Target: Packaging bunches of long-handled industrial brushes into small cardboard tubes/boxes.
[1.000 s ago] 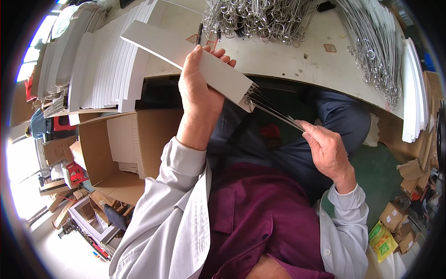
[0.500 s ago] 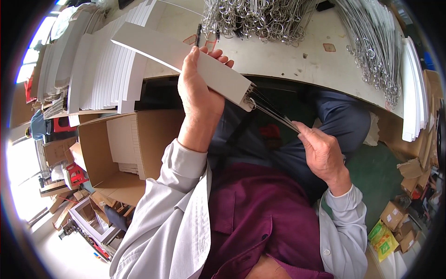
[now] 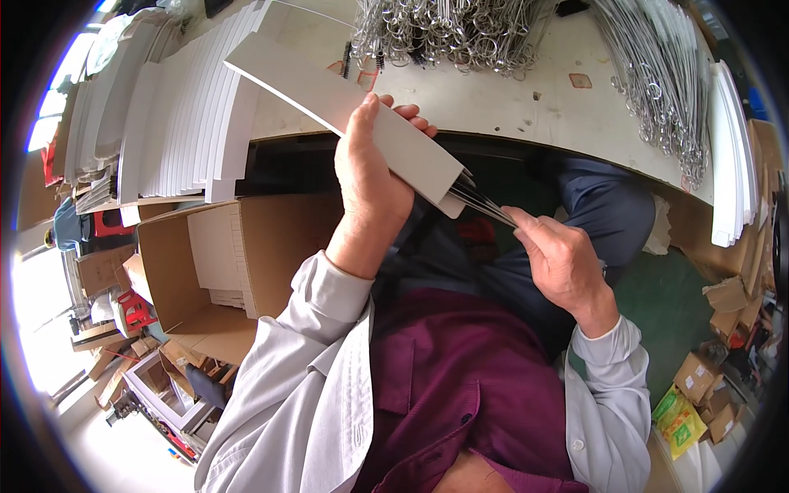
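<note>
A long white box (image 3: 316, 94) slants in front of me, its open end pointing down to the right. My left hand (image 3: 374, 168) is closed around its middle, thumb on the near side and fingertips showing past the far edge. Out of the open end, beside a small end flap (image 3: 451, 205), sticks a bundle of thin wire brushes (image 3: 483, 203). My right hand (image 3: 559, 259) pinches the outer ends of these brushes between thumb and fingers. Their other ends are hidden inside the box.
On the table (image 3: 460, 103) lie a heap of looped wire brushes (image 3: 452, 33) and another bundle (image 3: 657, 90). White boxes (image 3: 185, 107) stand in a row at the left, others (image 3: 734, 156) at the right. An open carton (image 3: 279, 263) with white boxes sits below the table edge.
The brushes have slid further into the white box, and their bristles no longer show. My left hand and the box have shifted right and slightly down; my right hand has come a little left.
</note>
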Tool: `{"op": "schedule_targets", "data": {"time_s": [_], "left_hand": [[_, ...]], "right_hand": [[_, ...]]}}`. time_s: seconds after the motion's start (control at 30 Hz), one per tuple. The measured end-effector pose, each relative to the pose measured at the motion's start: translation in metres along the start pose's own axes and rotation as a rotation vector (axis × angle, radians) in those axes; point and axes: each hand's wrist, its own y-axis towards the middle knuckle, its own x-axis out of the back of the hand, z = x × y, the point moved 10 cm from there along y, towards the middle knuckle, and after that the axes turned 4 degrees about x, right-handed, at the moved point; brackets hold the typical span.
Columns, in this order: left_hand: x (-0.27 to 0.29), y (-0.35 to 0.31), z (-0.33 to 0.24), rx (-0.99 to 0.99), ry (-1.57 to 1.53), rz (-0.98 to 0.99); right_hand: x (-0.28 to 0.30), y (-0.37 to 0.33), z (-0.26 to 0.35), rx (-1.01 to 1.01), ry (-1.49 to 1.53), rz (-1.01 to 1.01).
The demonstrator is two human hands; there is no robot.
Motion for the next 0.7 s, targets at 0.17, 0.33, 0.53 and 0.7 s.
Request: {"op": "schedule_targets", "data": {"time_s": [0.17,0.33,0.53,0.7], "left_hand": [[-0.009,-0.014,0.026,0.092,0.0,0.034],[-0.002,-0.005,0.016,0.06,-0.041,0.072],[0.002,0.004,-0.014,-0.032,-0.111,0.09],[-0.009,-0.002,-0.003,-0.046,-0.134,0.089]], "right_hand": [[-0.012,0.027,0.004,0.046,0.071,-0.035],[-0.014,0.047,0.004,0.013,0.029,0.03],[0.023,0.027,-0.031,-0.235,0.072,0.074],[0.017,0.019,-0.027,-0.258,0.3,-0.04]]}}
